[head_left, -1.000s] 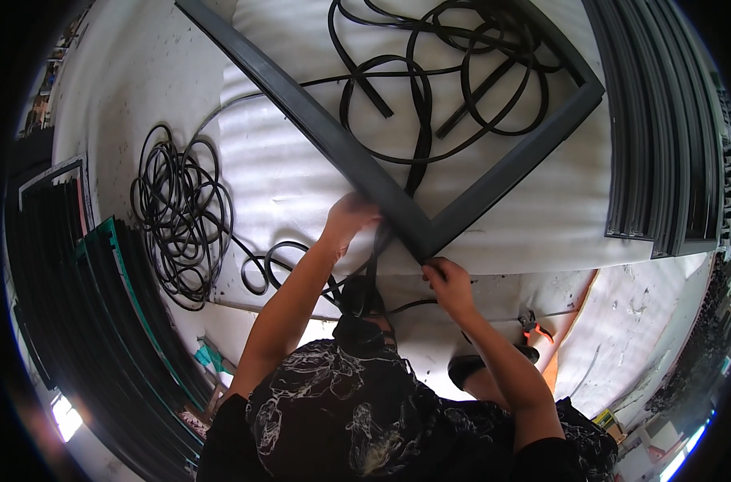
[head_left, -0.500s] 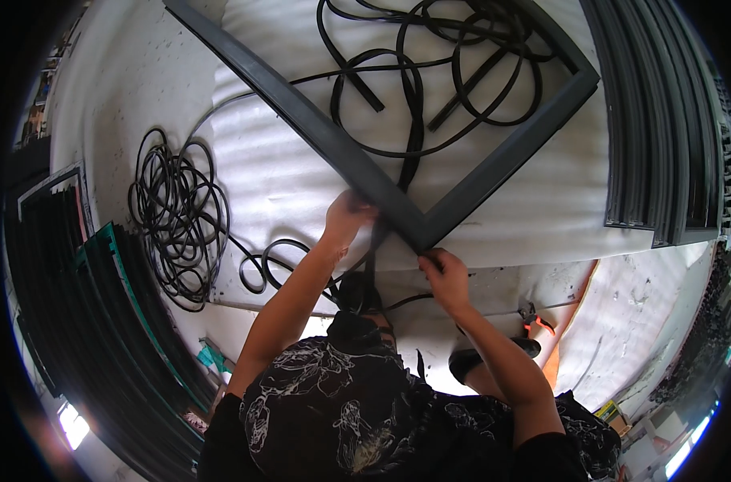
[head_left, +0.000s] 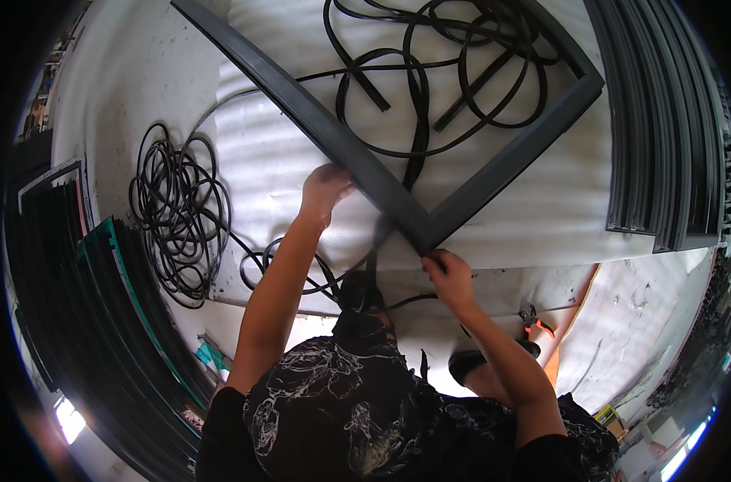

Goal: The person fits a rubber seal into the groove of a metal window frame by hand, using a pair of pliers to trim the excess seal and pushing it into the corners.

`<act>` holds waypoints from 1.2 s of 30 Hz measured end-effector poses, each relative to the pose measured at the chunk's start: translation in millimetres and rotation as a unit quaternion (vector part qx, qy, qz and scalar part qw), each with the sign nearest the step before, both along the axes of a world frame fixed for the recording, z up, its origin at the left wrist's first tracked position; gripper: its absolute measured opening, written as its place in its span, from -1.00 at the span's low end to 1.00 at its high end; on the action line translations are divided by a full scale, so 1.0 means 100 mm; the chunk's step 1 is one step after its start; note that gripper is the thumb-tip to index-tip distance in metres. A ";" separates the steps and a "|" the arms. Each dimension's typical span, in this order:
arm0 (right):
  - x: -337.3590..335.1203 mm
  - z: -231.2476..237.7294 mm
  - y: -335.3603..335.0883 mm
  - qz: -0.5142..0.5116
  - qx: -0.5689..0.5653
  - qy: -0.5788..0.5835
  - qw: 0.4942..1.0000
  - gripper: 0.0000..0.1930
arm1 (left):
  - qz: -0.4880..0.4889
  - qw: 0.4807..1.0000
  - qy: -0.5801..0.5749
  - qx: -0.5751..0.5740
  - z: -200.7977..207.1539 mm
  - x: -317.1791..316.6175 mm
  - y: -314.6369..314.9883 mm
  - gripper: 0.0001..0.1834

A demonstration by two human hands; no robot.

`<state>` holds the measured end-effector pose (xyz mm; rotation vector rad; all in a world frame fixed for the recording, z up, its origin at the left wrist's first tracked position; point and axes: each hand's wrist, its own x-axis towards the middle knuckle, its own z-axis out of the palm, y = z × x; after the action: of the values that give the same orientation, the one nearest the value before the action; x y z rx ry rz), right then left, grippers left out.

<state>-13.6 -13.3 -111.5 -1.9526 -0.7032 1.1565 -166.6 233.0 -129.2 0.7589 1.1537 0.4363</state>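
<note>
- Item: dark grey frame (head_left: 357,153), metal-looking, lying flat on white corrugated sheet (head_left: 253,161) over the bench (head_left: 116,88). Near corner points to 6 o'clock, just above the hands.
- Long rail runs from that corner up to 11 o'clock; shorter rail runs up to 2 o'clock, ends at far corner, top right.
- Left hand (head_left: 323,191): fingers curled, pressing on outer edge of long rail, at 10 o'clock from the corner.
- Right hand (head_left: 448,275): pinched shut just below the corner, on a thin black gasket strip (head_left: 371,265) as far as can be told; exact grip partly hidden.
- Hands apart, corner between them; right hand nearer corner.
- Loose black gasket loops (head_left: 429,72) inside frame, 12 o'clock.
- Coiled black cord bundle (head_left: 177,213), 9 o'clock, on bench edge.
- Stacked grey profiles (head_left: 662,120), 3 o'clock.
- Orange-handled cutters (head_left: 534,320), 4 o'clock, lower down.
- Pkgs/labels/signs: none legible; teal scrap (head_left: 211,353) at 7 o'clock.
</note>
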 end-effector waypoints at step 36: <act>0.99 0.65 -1.76 0.212 -0.144 -0.382 0.888 -0.63 | -0.031 0.922 -0.060 -0.381 0.18 0.19 -1.82 -0.72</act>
<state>85.1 -189.0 -46.4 -2.6191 -1.4971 0.7075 -147.6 50.9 -111.3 0.0829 1.0631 -0.0411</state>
